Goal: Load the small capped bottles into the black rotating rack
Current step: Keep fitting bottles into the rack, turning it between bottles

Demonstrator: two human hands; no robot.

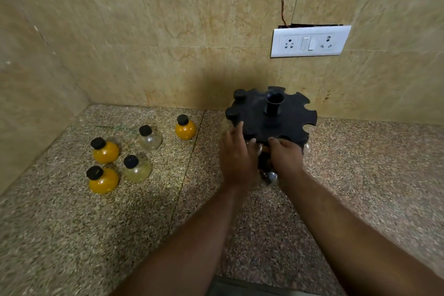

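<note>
The black rotating rack stands at the back right of the counter. Two black-capped bottles sit in its left notches. My left hand grips the rack's front-left rim, thumb on top. My right hand is closed at the front rim around a clear bottle, whose glass shows between and below the hands; its cap is hidden. On the counter to the left stand three orange-filled bottles and two clear ones, all black-capped.
Speckled granite counter meets tiled walls at the back and left. A white switch and socket plate is on the back wall above the rack, with a thin wire running up from it.
</note>
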